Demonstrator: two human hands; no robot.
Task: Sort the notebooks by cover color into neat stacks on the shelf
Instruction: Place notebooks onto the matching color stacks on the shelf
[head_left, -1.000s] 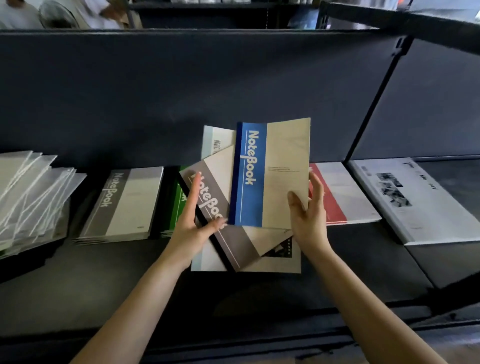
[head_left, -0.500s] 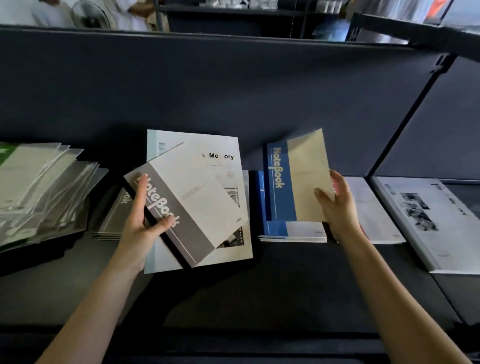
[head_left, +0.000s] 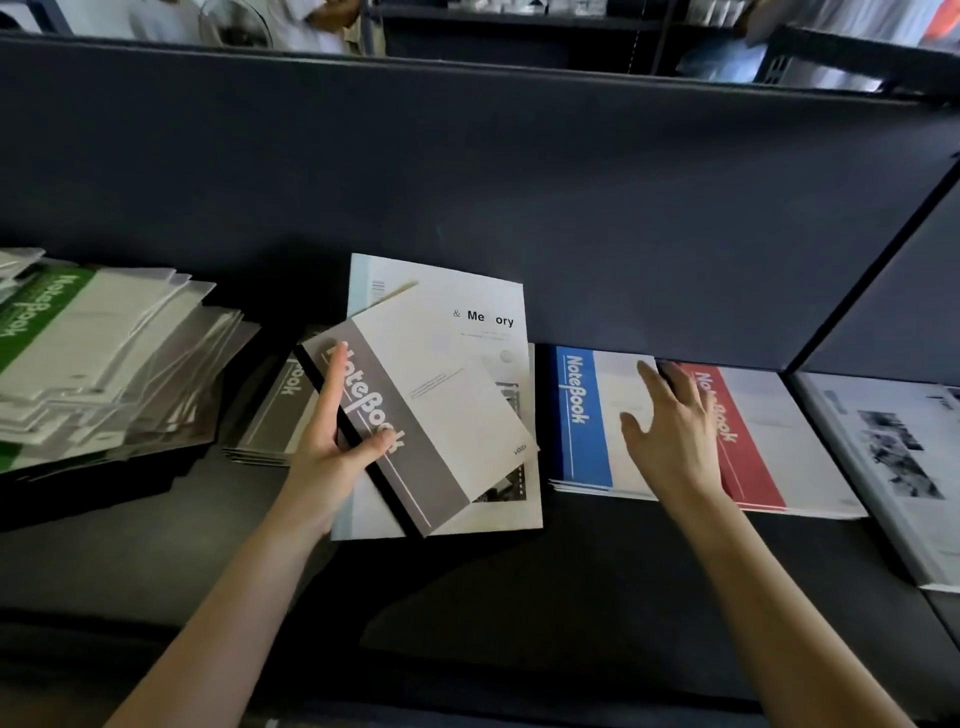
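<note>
The left hand (head_left: 324, 457) is gripping the grey notebook (head_left: 452, 405). The thumb is pressing on its grey band and the first finger is lying straight along the cover. A bigger white book (head_left: 467, 296) is lying under it, and I cannot tell if the hidden fingers are holding that too. The grey stack (head_left: 270, 421) is sitting just behind those fingers on the shelf (head_left: 519, 597).

The right hand (head_left: 675, 447) is reaching over the blue notebook (head_left: 584, 452) with its fingers spread apart, holding nothing. The red notebook (head_left: 753, 457) is lying beside its little finger.

The grey notebook is tilting, so it might slide off the white book if the thumb lets go too soon. It might also land crooked on the grey stack and make it messy.
</note>
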